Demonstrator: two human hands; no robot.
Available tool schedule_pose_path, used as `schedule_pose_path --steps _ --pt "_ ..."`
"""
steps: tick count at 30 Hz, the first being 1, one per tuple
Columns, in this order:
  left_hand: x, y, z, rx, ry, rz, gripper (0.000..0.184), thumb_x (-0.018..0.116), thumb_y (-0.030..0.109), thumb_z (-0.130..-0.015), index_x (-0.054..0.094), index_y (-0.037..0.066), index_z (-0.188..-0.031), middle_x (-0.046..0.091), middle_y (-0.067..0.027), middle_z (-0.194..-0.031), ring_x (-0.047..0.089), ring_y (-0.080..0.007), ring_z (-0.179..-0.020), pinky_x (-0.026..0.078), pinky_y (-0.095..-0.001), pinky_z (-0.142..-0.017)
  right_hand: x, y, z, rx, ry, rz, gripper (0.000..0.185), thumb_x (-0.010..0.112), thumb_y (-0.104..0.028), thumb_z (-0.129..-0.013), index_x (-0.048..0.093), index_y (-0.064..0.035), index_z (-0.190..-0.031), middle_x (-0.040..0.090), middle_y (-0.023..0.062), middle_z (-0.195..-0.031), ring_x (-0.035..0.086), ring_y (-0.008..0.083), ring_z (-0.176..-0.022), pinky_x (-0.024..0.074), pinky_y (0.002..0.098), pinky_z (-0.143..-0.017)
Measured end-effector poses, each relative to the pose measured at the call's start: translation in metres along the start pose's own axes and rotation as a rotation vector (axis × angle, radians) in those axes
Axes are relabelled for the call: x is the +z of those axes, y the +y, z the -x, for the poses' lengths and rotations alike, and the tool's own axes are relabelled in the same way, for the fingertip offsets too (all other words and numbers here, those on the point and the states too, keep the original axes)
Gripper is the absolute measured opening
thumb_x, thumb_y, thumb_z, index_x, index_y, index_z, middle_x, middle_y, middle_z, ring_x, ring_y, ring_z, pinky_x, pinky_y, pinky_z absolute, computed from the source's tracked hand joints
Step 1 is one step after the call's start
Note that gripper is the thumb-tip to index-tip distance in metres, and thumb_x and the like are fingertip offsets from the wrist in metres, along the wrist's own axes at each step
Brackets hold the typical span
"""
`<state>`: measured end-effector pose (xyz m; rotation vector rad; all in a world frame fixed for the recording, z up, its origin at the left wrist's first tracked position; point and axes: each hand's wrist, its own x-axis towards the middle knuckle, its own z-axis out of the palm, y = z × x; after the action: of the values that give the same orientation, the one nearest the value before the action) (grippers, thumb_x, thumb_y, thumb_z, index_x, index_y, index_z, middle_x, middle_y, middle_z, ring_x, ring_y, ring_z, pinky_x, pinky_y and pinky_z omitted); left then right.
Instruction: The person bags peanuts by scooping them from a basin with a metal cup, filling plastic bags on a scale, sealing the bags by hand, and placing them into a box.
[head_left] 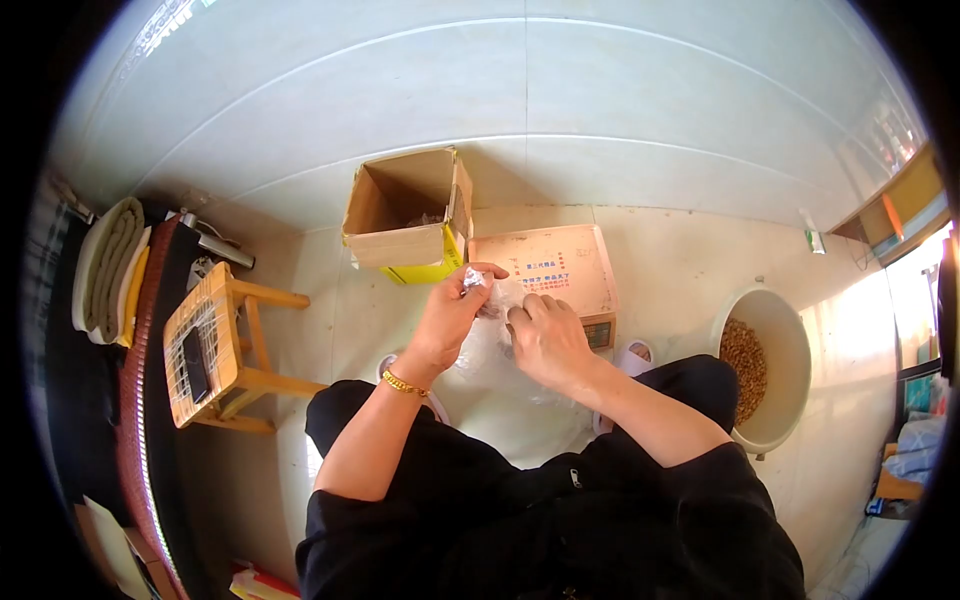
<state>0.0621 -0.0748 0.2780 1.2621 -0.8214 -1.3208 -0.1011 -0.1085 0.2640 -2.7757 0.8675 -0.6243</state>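
My left hand (452, 310), with a gold bracelet at the wrist, has its fingers closed on the bunched top of a clear plastic bag (480, 350). Close on its right, my right hand (548, 335) is closed on the same bag, fingers curled inward. The thin bag hangs down between my wrists, above the floor. Just beyond my hands lies a flat scale (570, 260) with a pinkish top, printed lettering and a display at its front edge. What the bag contains is hard to make out.
An open cardboard box (405, 215) stands by the wall. At left is a wooden stool (245, 375) with a dark phone (195, 364) on it. A pale bucket (795, 365) at right holds small brown pieces. Slippered feet are below my hands.
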Motion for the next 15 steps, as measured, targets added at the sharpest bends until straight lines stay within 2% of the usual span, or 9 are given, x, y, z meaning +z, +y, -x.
schedule_pose_path --steps 1,2,4,7,9,11,12,14,15 --pt "0.000 0.001 0.000 0.000 -0.002 -0.002 0.019 0.051 0.017 -0.094 0.059 0.003 -0.105 0.052 0.0037 -0.075 0.048 -0.0053 -0.067 0.044 -0.0214 -0.064 0.001 -0.001 0.000 0.101 -0.052 -0.062 0.015 0.055 -0.007 -0.068 0.060 0.0019 -0.079 0.060 0.0173 -0.084 0.061 0.0315 -0.083 0.0481 0.0391 -0.070" --pt "-0.001 0.001 0.000 -0.034 0.001 0.061 0.019 0.051 0.017 -0.094 0.059 0.003 -0.104 0.052 0.0036 -0.075 0.048 -0.0053 -0.067 0.043 -0.0213 -0.064 0.002 0.005 -0.001 0.102 -0.052 -0.062 0.015 0.055 -0.007 -0.068 0.060 0.0019 -0.079 0.060 0.0173 -0.084 0.061 0.0315 -0.083 0.0481 0.0391 -0.070" --pt "-0.003 0.003 0.001 -0.069 0.006 0.126 0.019 0.052 0.017 -0.094 0.059 0.004 -0.104 0.052 0.0035 -0.075 0.048 -0.0052 -0.067 0.043 -0.0211 -0.064 0.002 0.027 -0.006 0.380 -0.276 0.076 0.014 0.053 -0.005 -0.071 0.059 0.0044 -0.081 0.063 0.0205 -0.081 0.064 0.0338 -0.071 0.0500 0.0422 -0.062" --pt "-0.007 0.006 0.001 -0.074 -0.063 0.147 0.018 0.052 0.017 -0.093 0.059 0.004 -0.103 0.052 0.0031 -0.076 0.049 -0.0051 -0.070 0.043 -0.0206 -0.065 -0.013 0.046 -0.015 0.446 -0.269 0.094 0.013 0.053 -0.003 -0.073 0.058 0.0065 -0.080 0.064 0.0224 -0.080 0.065 0.0340 -0.070 0.0503 0.0415 -0.062" --pt "-0.009 0.007 0.002 -0.005 -0.038 -0.031 0.017 0.053 0.017 -0.093 0.059 0.004 -0.102 0.053 0.0028 -0.076 0.050 -0.0052 -0.073 0.043 -0.0208 -0.068 -0.027 0.036 -0.015 0.448 -0.287 0.081 0.014 0.054 -0.006 -0.074 0.060 0.0029 -0.084 0.064 0.0218 -0.084 0.065 0.0340 -0.075 0.0499 0.0413 -0.066" --pt "-0.009 0.007 0.004 -0.009 -0.045 -0.005 0.017 0.053 0.017 -0.093 0.059 0.004 -0.103 0.053 0.0028 -0.076 0.050 -0.0054 -0.073 0.044 -0.0209 -0.069 -0.031 0.019 -0.010 0.288 -0.145 -0.251 0.022 0.055 -0.010 -0.077 0.063 -0.0048 -0.096 0.064 0.0208 -0.091 0.063 0.0333 -0.085 0.0489 0.0422 -0.071" --pt "-0.008 0.007 0.005 -0.015 -0.064 0.015 0.017 0.053 0.017 -0.093 0.059 0.004 -0.103 0.053 0.0028 -0.077 0.050 -0.0056 -0.074 0.044 -0.0210 -0.070 -0.021 0.021 -0.011 0.286 -0.148 -0.251 0.022 0.055 -0.010 -0.077 0.063 -0.0048 -0.096 0.064 0.0208 -0.091 0.063 0.0333 -0.085 0.0489 0.0422 -0.071" --pt "-0.006 0.010 0.007 -0.025 -0.089 0.062 0.017 0.053 0.017 -0.093 0.059 0.004 -0.103 0.054 0.0024 -0.078 0.051 -0.0063 -0.073 0.044 -0.0215 -0.070 0.003 0.030 -0.014 0.277 -0.294 -0.404 0.030 0.057 -0.015 -0.078 0.064 -0.0151 -0.108 0.064 0.0182 -0.095 0.061 0.0337 -0.093 0.0466 0.0435 -0.079" --pt "-0.005 0.012 0.007 -0.033 -0.115 0.106 0.016 0.053 0.016 -0.093 0.059 0.005 -0.103 0.054 0.0020 -0.079 0.052 -0.0070 -0.073 0.045 -0.0219 -0.070 -0.002 0.029 -0.017 0.278 -0.290 -0.404 0.030 0.057 -0.015 -0.078 0.064 -0.0151 -0.108 0.064 0.0182 -0.095 0.061 0.0337 -0.093 0.0466 0.0435 -0.079"
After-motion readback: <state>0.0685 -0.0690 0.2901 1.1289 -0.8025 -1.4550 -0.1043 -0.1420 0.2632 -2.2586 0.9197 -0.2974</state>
